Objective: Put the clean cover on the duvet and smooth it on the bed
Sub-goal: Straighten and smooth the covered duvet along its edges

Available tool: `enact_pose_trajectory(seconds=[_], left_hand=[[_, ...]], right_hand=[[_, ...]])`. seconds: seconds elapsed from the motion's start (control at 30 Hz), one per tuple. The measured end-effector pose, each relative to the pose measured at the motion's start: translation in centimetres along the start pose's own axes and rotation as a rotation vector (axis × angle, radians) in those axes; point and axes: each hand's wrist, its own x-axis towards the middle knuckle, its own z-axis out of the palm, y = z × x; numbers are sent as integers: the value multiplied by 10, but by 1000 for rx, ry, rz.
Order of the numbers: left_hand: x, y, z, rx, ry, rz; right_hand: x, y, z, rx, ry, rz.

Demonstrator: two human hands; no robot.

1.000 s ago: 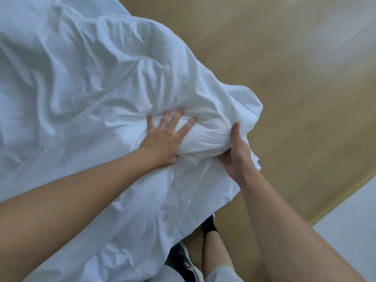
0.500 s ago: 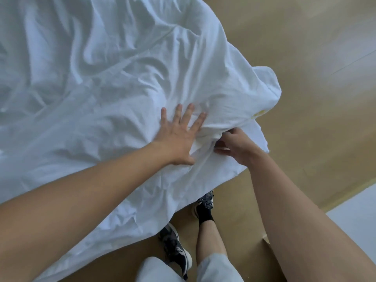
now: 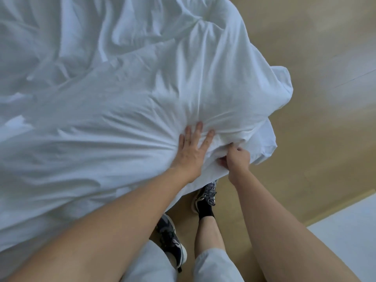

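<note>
The white, soft cloth duvet cover (image 3: 122,119) fills the left and middle of the view as one rumpled, deeply creased mass. Its puffed, rounded corner hangs out over the tan wooden floor (image 3: 317,143) at the right. Fine wrinkles fan out from one spot near its lower edge. There the left hand (image 3: 192,153) lies flat on the fabric, fingers straight and spread, pressing down. Just beside it, at the same bunch of cloth, the right hand (image 3: 237,159) is clenched round a fold at the cover's edge, with fingers and thumb curled into it. Below the hem, two dark grey trainers with pale soles (image 3: 205,195) stand on the floor. One black ankle sock (image 3: 206,210) shows, and two legs of pale grey shorts (image 3: 213,265). A single flat whitish surface (image 3: 345,245) fills the lower right corner.
</note>
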Motion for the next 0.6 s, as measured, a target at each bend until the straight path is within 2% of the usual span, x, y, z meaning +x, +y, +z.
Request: enact_pose_trajectory(seconds=[0.17,0.3,0.33,0.4,0.5,0.53,0.6], left_hand=[[-33,-13,-12,208,39,22],[-103,-70,-14,360,203,-198],[-120,-87,-10,360,187,-266],[-145,-113,-4,336,131,-342],[-150,-124,11,215,167,-312],[-147,-121,13,175,170,-313],[-138,-114,13,95,160,-317]], right_hand=[[-38,38,18,-234,-255,55],[-71,70,55,-250,-443,121],[-78,78,62,-265,-444,109],[-89,88,70,-290,-332,51],[-94,106,61,-165,-97,-36],[-93,112,57,-106,-89,-16],[-95,120,50,38,-199,82]])
